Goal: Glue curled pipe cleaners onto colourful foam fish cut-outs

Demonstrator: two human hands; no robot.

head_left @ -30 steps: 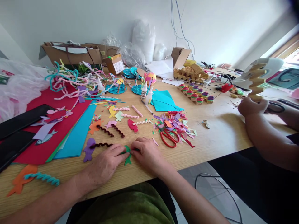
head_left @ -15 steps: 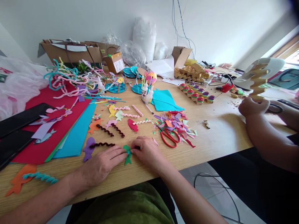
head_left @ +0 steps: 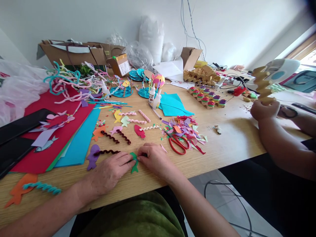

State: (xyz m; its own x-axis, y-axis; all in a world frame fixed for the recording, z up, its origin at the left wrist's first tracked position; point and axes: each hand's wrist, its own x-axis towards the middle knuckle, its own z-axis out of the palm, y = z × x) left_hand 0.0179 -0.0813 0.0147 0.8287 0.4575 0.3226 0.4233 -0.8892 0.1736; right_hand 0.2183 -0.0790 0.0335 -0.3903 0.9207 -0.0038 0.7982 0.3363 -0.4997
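Observation:
A small green paper fish (head_left: pixel 134 168) lies at the front of the table between my two hands. My left hand (head_left: pixel 111 171) is laid low over the wood, its closed fingertips pressing the fish's left edge. From the other side, my right hand (head_left: pixel 154 160) pinches at the fish's right edge, thumb and index finger together. Whether something small sits between those fingertips is hidden. Left of them is a purple paper fish (head_left: pixel 93 158) with a dark brown coiled pipe cleaner (head_left: pixel 107 152). Red-handled scissors (head_left: pixel 179 145) rest to the right of my right hand.
More paper fish with coiled pipe cleaners, such as the red fish (head_left: pixel 139 131), lie beyond my hands. Paper scraps (head_left: pixel 184 130) are heaped by the scissors. Glue bottles (head_left: pixel 156 100) stand farther back. At right, another person's hand (head_left: pixel 265 110) holds an egg-carton strip (head_left: pixel 263 85).
My hands stay at the green fish with barely any shift. The whole view has drifted slightly. The other person's egg-carton strip has tilted and moved a little to the left.

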